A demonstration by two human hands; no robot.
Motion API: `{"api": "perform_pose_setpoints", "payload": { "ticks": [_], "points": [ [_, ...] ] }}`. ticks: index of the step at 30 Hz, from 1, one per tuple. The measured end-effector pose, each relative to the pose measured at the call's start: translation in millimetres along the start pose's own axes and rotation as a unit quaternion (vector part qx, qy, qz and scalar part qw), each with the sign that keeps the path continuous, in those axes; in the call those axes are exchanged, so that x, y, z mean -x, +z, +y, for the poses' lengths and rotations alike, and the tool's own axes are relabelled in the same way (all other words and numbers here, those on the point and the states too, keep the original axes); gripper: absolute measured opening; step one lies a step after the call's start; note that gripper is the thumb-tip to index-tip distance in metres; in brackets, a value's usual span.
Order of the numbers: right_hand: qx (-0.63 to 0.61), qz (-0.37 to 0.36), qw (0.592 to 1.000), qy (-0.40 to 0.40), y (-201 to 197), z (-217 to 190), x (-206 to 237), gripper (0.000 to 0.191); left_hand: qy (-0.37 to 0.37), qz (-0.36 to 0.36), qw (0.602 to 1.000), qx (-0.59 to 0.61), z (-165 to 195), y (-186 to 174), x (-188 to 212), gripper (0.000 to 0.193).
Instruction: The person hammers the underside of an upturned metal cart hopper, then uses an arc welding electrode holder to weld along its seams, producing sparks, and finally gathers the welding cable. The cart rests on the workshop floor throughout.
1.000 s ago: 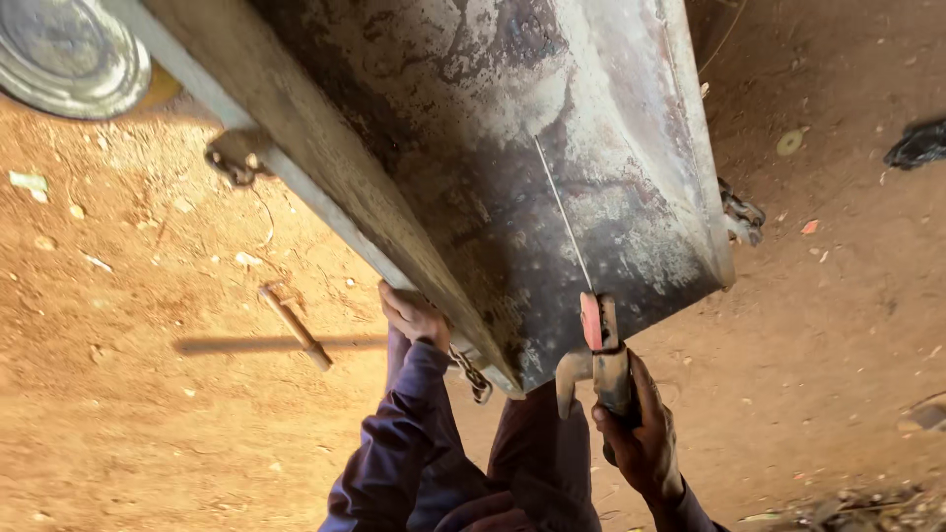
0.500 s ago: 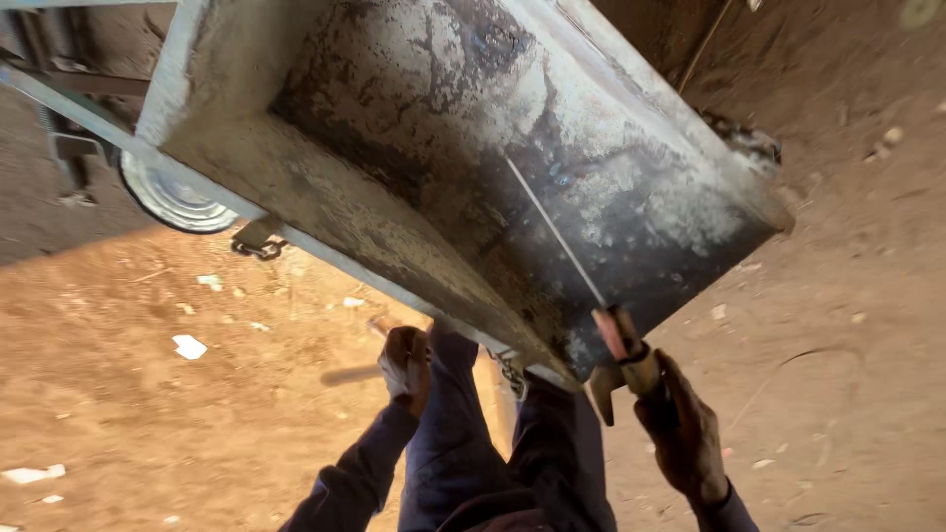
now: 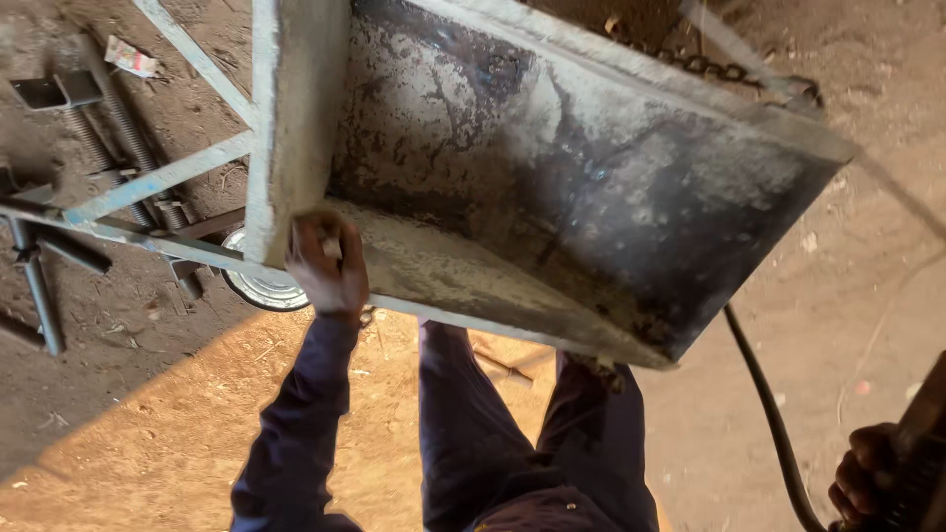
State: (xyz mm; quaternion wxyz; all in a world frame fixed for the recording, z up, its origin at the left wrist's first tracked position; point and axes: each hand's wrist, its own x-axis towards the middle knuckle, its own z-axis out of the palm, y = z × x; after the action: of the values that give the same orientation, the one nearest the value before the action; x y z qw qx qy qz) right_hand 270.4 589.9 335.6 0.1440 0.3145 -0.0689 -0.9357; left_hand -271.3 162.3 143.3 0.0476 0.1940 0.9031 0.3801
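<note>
Tub: a large steel trough [image 3: 552, 187], grey and rust-streaked inside, is filling the middle of the view, its open side tilted toward the camera; it is standing on bare dirt ground [image 3: 148, 433].
Frame: pale metal bars [image 3: 158, 182] are running from the tub's left wall out to the left, over threaded rods and scrap lying in shadow.
Wheel: a round metal disc [image 3: 258, 288] is showing under the near-left rim, partly hidden by it.
Chain: a rusty chain [image 3: 705, 67] is hanging along the far-right edge.
Cable: a black cable [image 3: 769, 414] is curving from under the tub's near-right corner down to the lower right.
Left hand: the left hand [image 3: 328, 264] is curling over the near-left corner of the tub rim, fingers closed on the edge.
Right hand: the right hand [image 3: 867, 483] is sitting at the lower right edge, fingers wrapped round a dark tool handle [image 3: 916, 443], well apart from the tub; the tool's working end is out of view.
Step, judged: steadying or shifting the tub by its rim, with the tool held off the work.
Next move, judged: it is calling for a firm hold at that corner and the tool being brought back to the near-right rim, with the cable kept out from underfoot.
</note>
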Motion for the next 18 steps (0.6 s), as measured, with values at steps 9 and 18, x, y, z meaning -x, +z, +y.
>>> {"api": "perform_pose_setpoints", "payload": {
  "ticks": [9, 18],
  "points": [
    [0.194, 0.209, 0.946, -0.153, 196.4, 104.5, -185.6, 0.061, 0.152, -0.045, 0.941, -0.299, -82.3, 47.0, -119.3, 0.053],
    [0.42, 0.374, 0.799, -0.215, 187.5, 123.6, -270.4, 0.114, 0.097, -0.206, 0.911, -0.344, -58.3, 64.4, -177.4, 0.093]
  ]
}}
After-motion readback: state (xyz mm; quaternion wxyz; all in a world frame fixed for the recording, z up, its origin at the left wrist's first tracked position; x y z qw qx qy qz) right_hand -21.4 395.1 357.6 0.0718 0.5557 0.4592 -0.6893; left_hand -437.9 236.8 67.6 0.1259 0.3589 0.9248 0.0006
